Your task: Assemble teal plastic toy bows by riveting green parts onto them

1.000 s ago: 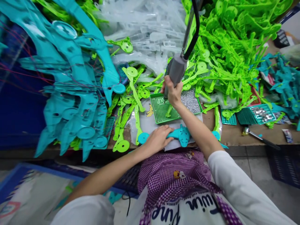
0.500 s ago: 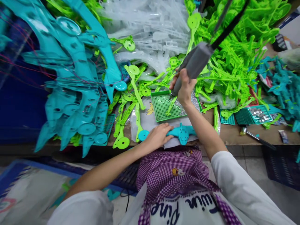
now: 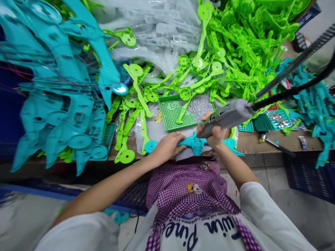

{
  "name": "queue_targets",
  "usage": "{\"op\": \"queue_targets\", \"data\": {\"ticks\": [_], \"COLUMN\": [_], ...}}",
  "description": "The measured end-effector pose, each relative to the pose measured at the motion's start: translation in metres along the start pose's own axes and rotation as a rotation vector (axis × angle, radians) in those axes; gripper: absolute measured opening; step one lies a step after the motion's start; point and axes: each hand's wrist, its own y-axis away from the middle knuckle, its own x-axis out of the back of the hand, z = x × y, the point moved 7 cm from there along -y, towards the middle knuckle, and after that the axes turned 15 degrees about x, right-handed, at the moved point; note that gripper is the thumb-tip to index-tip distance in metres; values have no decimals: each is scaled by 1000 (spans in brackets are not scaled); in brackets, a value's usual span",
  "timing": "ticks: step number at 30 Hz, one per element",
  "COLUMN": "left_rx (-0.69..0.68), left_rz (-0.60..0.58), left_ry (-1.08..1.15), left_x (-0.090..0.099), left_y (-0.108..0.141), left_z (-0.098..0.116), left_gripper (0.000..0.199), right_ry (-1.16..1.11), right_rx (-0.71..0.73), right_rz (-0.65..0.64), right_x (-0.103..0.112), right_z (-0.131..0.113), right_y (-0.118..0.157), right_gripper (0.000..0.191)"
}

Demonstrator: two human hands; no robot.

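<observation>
A turquoise plastic part lies across the near edge of the bench, close to my apron. My left hand rests over its left arm, fingers closed on it and holding it down. In my right hand is a grey power screwdriver, gripped round its body and tilted. Its tip meets the middle of the turquoise part, or stops just above it; I cannot tell which. Just beyond my hands sits a green perforated tray with small silver screws heaped on its right side and a lime-green piece lying across it.
Large turquoise parts pile up on the left. Translucent pieces and a heap of lime-green parts fill the back. To the right are a hammer and a small tray of metal pieces. Black cables trail from the screwdriver.
My right hand has brought the screwdriver from over the tray down to the turquoise part, and the tool now leans to the right. My left hand stays on the part. The view has shifted slightly.
</observation>
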Motion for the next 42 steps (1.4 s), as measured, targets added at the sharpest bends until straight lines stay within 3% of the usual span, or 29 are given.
{"op": "queue_targets", "data": {"ticks": [5,13,17,20,25,28,30,31,34,36,37,39,42], "left_rx": [7,-31,-57,-65,-37,-45,-84,-102,-28,204,330,469,530], "left_rz": [-9,-4,14,19,34,27,78,160,594,825,873,781,622], "left_ry": [-11,26,-3,-12,-3,25,58,74,42,-80,-126,-220,-335], "left_x": [2,-1,-4,-1,-5,-6,13,34,133,199,224,250,252], "left_y": [1,1,2,3,-2,0,4,6,-1,-19,-32,-65,-103], "left_z": [2,1,-1,-1,-4,-4,-5,-7,-29,-55,-68,-86,-98], "left_gripper": [29,20,20,21,27,33,38,37,24,22,21,17,11], "right_ry": [19,224,301,280,449,445,416,407,413,420,418,402,391], "right_rx": [-42,94,94,109,199,243,227,207,157,159,169,191,206], "right_rz": [-19,-354,-389,-248,240,249,161,118,47,30,22,-3,-46], "right_x": [0,-15,-10,-5,-6,-24,-29,-29,-21,-19,-20,-25,-31], "right_z": [13,20,22,16,-13,-30,-34,-34,-28,-24,-23,-22,-22], "right_y": [6,12,22,23,-6,-31,-41,-42,-37,-35,-34,-36,-36], "right_gripper": [62,39,32,30,30,32,32,33,34,33,33,33,35]}}
